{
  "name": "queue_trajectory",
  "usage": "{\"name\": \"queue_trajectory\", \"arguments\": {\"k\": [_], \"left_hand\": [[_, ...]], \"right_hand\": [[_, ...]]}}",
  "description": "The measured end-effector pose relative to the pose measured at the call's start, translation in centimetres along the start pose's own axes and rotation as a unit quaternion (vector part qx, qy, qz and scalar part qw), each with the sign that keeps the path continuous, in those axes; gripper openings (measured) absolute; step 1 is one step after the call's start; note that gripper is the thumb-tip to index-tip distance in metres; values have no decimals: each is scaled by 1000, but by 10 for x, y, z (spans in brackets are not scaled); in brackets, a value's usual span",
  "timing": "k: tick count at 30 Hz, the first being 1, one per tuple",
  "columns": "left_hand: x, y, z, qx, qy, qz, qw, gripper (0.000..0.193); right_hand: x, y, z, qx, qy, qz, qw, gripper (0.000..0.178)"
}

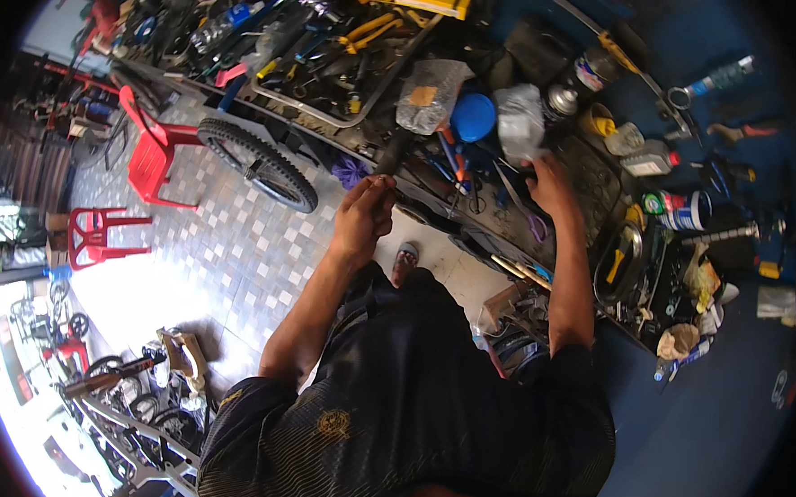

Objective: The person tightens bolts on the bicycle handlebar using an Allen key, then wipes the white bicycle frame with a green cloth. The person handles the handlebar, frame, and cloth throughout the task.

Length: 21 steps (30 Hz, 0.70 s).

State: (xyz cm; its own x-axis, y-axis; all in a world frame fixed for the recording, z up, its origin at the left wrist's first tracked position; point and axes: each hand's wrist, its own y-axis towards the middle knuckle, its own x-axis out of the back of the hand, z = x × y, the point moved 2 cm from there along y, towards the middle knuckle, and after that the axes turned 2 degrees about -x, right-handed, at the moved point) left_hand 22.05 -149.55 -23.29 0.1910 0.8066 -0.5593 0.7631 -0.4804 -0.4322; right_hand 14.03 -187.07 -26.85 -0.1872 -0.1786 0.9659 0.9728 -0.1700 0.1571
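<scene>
Along the grimy workbench (506, 220), a silver-rimmed tray (358, 120) of metal tools (370, 36) lies beyond the left hand (362, 215), fisted round a dark cylinder (393, 151), with crumpled clear plastic (520, 115) by the right hand (554, 186), grip unclear.

1. A red chair (148, 165) is standing on the tiled floor (236, 249).
2. Another red chair (101, 254) is standing near it.
3. A wheel (255, 167) is showing beside the bench (368, 137).
4. Yellow pliers (371, 33) are lying inside the tray (351, 123).
5. A red-capped white bottle (647, 160) is resting at the right.
6. A grey frame (127, 428) is occupying the lower left.
</scene>
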Motion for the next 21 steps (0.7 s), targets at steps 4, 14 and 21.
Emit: {"name": "queue_trajectory", "arguments": {"k": [4, 14, 21], "left_hand": [[22, -6, 1, 2, -16, -47, 999, 20], [47, -4, -25, -32, -3, -27, 999, 21], [113, -41, -73, -100, -102, -116, 983, 19]], "right_hand": [[20, 7, 50, -62, -110, -20, 992, 33], [-18, 48, 121, 6, 70, 39, 997, 42], [73, 76, 179, 51, 151, 83, 984, 42]]}}
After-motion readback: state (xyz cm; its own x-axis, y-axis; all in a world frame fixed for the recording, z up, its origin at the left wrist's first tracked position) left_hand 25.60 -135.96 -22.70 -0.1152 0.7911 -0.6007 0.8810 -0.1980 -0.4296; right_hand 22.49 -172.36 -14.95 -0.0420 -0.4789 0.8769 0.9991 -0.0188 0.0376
